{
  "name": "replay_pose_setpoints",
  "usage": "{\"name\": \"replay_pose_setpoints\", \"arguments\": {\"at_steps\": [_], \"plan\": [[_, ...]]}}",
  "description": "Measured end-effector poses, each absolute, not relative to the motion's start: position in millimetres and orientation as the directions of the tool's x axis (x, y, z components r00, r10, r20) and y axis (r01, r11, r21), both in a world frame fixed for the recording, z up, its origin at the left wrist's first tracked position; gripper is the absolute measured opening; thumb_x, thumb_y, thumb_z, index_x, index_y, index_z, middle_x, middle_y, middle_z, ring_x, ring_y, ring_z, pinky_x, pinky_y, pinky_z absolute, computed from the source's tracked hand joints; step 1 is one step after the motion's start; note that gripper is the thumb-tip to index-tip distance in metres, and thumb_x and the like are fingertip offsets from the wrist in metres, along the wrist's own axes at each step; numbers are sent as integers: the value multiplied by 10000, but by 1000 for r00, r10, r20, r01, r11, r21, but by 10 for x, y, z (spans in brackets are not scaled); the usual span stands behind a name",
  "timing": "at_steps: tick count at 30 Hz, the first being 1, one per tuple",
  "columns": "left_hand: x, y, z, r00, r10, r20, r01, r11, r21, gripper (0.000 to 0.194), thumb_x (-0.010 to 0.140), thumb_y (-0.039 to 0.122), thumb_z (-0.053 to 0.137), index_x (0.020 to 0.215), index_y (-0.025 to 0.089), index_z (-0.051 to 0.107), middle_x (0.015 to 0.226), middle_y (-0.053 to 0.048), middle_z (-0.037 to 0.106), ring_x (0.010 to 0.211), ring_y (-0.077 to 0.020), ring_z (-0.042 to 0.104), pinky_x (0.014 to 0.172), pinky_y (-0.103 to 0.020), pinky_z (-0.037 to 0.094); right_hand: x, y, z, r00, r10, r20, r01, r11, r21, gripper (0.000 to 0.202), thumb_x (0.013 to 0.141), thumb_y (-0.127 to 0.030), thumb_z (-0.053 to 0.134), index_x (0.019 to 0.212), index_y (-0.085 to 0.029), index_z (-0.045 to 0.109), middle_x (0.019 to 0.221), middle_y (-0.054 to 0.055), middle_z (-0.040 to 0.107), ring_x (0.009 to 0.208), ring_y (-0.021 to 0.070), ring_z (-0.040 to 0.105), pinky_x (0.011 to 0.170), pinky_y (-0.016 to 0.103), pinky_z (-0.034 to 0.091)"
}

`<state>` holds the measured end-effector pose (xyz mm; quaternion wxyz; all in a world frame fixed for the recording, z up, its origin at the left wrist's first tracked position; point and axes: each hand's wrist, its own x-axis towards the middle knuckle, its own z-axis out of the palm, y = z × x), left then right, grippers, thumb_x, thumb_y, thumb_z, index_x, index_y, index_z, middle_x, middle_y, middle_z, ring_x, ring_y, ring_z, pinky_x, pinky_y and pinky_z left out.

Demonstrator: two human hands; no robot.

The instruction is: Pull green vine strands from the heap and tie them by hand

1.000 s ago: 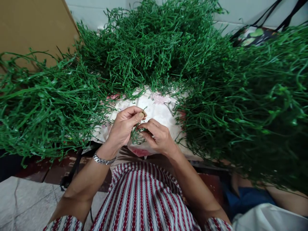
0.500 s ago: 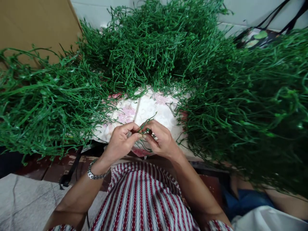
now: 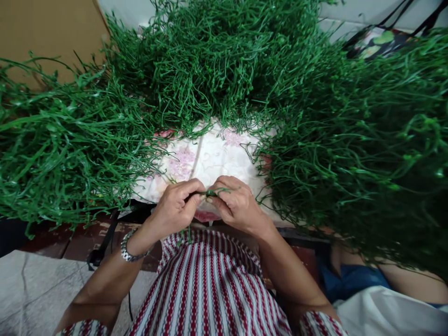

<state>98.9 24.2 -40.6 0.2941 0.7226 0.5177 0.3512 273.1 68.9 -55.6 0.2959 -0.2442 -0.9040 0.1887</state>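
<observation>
Thin green stems, which look like pieces of artificial plant, stretch between my two hands at the near edge of the cloth. My left hand is closed, thumb and forefinger pinching one end. Opposite it, my right hand pinches the same stems, and a loose tip lies across its fingers. The thumbs almost meet. A few green ends hang below my left hand, near the striped apron. What lies inside the fingers is hidden.
Tangled heaps of green stems surround the flowered cloth: a left heap, a back heap and a right heap. Cardboard stands back left. A dark patterned bag sits back right. Another person's leg is at lower right.
The stems between my hands have gone from slanting upward to lying nearly level. Both hands stay close together, and my right fingers have curled further. The view has shifted slightly.
</observation>
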Motion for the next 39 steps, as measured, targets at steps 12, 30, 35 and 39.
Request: {"name": "replay_pose_setpoints", "arguments": {"at_steps": [12,30,35,39], "plan": [[1131,-115,-5,823,529,207,367,-773,518,156,625,17,451,619,173,450,597,2,479,581,-136,364,556,-307,286,3240,194,-9,-956,260,137,163,857,-488,123,771,-85,434,690,-175,455,640,13,514,576,127,390,582,285,275],[1136,238,50,304,932,198,314,-295,903,122,784,97,517,735,191,577,624,12,584,551,-97,497,490,-223,343,3444,418,69,-630,682,371,371,685,-627,81,860,-158,471,819,-189,534,660,26,543,603,131,491,571,272,366],[1390,504,-188,71,996,58,11,-59,998,50,705,185,644,674,168,608,608,14,540,540,-91,462,484,-210,355,3036,604,-125,-368,838,402,372,530,-762,130,904,-249,438,890,-182,547,710,0,572,592,96,508,564,221,392],[1429,571,-314,-66,998,4,-163,-15,987,83,668,198,673,641,172,599,579,31,520,511,-78,439,457,-189,361,2873,669,-331,-441,839,318,338,484,-807,302,854,-375,529,1061,-155,528,767,-4,574,632,97,497,592,211,396]]}}
